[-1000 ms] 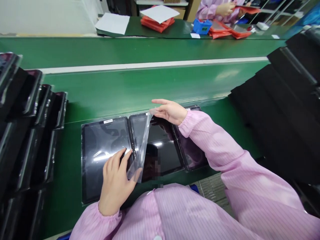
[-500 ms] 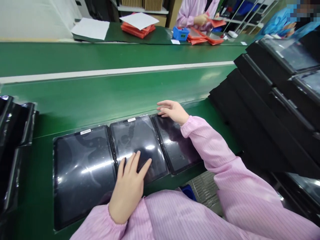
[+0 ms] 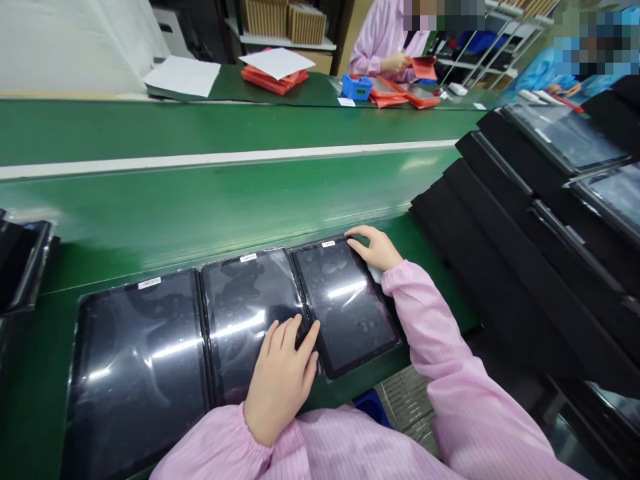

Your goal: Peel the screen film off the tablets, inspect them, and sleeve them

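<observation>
Three dark, glossy tablet screens in clear film lie side by side: a left screen (image 3: pixel 135 360), a middle screen (image 3: pixel 240 287) and a right screen (image 3: pixel 345 300). Each carries a small white label near its top edge. My left hand (image 3: pixel 283 373) is open, palm down, with its fingers extended over the lower right of the middle screen and their tips close to the right one. At the right screen's upper right corner, my right hand (image 3: pixel 377 248) has its thumb over the face and its fingers bent at the top edge, gripping it.
Black padded sheets with wrapped screens (image 3: pixel 565 140) are stacked at right. More wrapped screens (image 3: pixel 30 267) stand at left. Behind the green bench wall (image 3: pixel 200 207), a co-worker (image 3: pixel 375 47) in pink handles a red item; stacked red pieces (image 3: pixel 275 80) and a blue box (image 3: pixel 357 87) are nearby.
My right hand has moved right along the top edge to the corner, uncovering the label. My left hand has shifted right across the middle screen. The view has tilted up slightly.
</observation>
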### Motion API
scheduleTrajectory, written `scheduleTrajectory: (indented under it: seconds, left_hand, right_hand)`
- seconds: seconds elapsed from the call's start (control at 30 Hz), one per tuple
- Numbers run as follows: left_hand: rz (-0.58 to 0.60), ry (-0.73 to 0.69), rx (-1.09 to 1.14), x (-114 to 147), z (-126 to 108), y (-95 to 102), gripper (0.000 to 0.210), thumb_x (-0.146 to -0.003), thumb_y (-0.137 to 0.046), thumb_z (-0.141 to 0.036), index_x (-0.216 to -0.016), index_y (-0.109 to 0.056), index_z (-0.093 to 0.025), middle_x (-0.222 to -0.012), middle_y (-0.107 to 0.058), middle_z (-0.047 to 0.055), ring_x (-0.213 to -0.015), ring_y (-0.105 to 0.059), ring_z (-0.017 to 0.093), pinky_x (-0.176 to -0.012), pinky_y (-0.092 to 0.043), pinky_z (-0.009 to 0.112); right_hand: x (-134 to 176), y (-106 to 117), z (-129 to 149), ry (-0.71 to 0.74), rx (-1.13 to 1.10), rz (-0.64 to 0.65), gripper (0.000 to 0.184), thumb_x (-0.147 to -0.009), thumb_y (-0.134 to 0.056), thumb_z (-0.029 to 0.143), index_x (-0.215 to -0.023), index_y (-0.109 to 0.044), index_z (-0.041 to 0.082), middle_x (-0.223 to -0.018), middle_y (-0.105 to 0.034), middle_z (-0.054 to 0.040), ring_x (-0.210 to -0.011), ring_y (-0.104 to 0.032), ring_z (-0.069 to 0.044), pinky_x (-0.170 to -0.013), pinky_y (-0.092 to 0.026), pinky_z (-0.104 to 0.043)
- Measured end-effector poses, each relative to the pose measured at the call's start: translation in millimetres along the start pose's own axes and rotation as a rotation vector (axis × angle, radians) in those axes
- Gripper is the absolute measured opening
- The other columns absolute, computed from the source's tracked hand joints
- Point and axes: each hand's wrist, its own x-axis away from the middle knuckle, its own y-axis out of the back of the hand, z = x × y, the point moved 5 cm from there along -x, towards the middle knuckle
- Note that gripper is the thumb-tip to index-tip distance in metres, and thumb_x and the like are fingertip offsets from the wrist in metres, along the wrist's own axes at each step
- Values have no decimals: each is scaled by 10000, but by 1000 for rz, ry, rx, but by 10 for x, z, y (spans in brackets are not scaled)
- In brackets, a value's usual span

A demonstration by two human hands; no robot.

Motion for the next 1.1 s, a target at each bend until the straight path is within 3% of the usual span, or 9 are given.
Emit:
scheduleTrajectory:
  seconds: [0.1, 0.2, 0.33, 0.43, 0.57, 0.7, 0.9, 1.0, 1.1]
  left_hand:
    - [-21, 1, 1, 1, 19, -22, 400, -918, -499, -172, -1299, -622, -182, -1199, -616, 160, -1107, -590, 303, -990, -511, 536]
    - [-32, 29, -12, 24, 65, -65, 472, -919, -507, -225, -1370, -524, -87, -1287, -560, 197, -1202, -528, 337, -988, -513, 522]
    - [-27, 69, -70, 34, 112, -115, 553, -922, -502, -300, -1401, -444, -31, -1446, -435, 231, -1356, -388, 384, -1030, -474, 531]
    - [-11, 67, -95, 27, 112, -129, 563, -923, -491, -297, -1422, -417, -48, -1480, -416, 215, -1378, -372, 363, -1056, -449, 515]
    - [-7, 64, -125, 29, 101, -121, 564, -917, -489, -285, -1426, -416, -54, -1483, -422, 210, -1379, -376, 353, -1047, -444, 502]
    - [-5, 39, -155, 36, 104, -129, 565, -915, -489, -281, -1437, -413, -79, -1496, -410, 202, -1385, -369, 341, -1036, -440, 494]
    - [-9, -22, -177, 64, 145, -194, 633, -894, -523, -293, -1486, -366, -133, -1510, -396, 197, -1376, -398, 333, -1039, -426, 482]
    - [-39, 23, -165, 79, 153, -234, 675, -898, -496, -267, -1530, -285, -156, -1488, -436, 184, -1360, -430, 324, -1057, -407, 483]
    - [-73, 95, -142, 98, 157, -291, 730, -891, -482, -245, -1562, -202, -185, -1458, -488, 159, -1333, -470, 318, -1071, -403, 486]
  right_hand:
    - [-9, 9, 57, 37, -44, -34, 102, -789, -671, 255, -863, -716, 202, -1104, -719, -103, -1131, -616, -306, -1074, -397, -534]
    - [32, 53, 115, 60, -142, 12, 67, -774, -705, 268, -767, -686, 204, -1117, -721, -105, -1171, -607, -306, -1098, -378, -533]
    - [168, 132, 27, 26, -366, 134, 171, -807, -729, 353, -777, -637, 212, -934, -765, -70, -1002, -712, -260, -977, -513, -472]
    - [242, 186, -184, -53, -582, 127, 323, -788, -752, 475, -764, -551, 223, -791, -753, -40, -849, -742, -236, -931, -544, -471]
    - [259, 200, -415, -118, -739, 85, 557, -654, -785, 652, -689, -409, 243, -570, -613, 42, -637, -695, -203, -880, -559, -477]
    - [275, 219, -511, -170, -795, 61, 710, -552, -753, 778, -654, -282, 257, -501, -451, 75, -527, -592, -176, -818, -561, -449]
    - [390, 346, -516, -223, -770, -11, 805, -486, -659, 880, -645, -165, 264, -424, -297, 94, -438, -448, -166, -779, -546, -431]
    - [490, 401, -399, -166, -807, 83, 755, -532, -675, 847, -576, -192, 269, -324, -259, 113, -328, -375, -138, -729, -552, -411]
    - [625, 444, -134, 35, -967, 354, 635, -670, -743, 661, -480, -295, 255, -273, -389, 83, -264, -429, -131, -739, -560, -373]
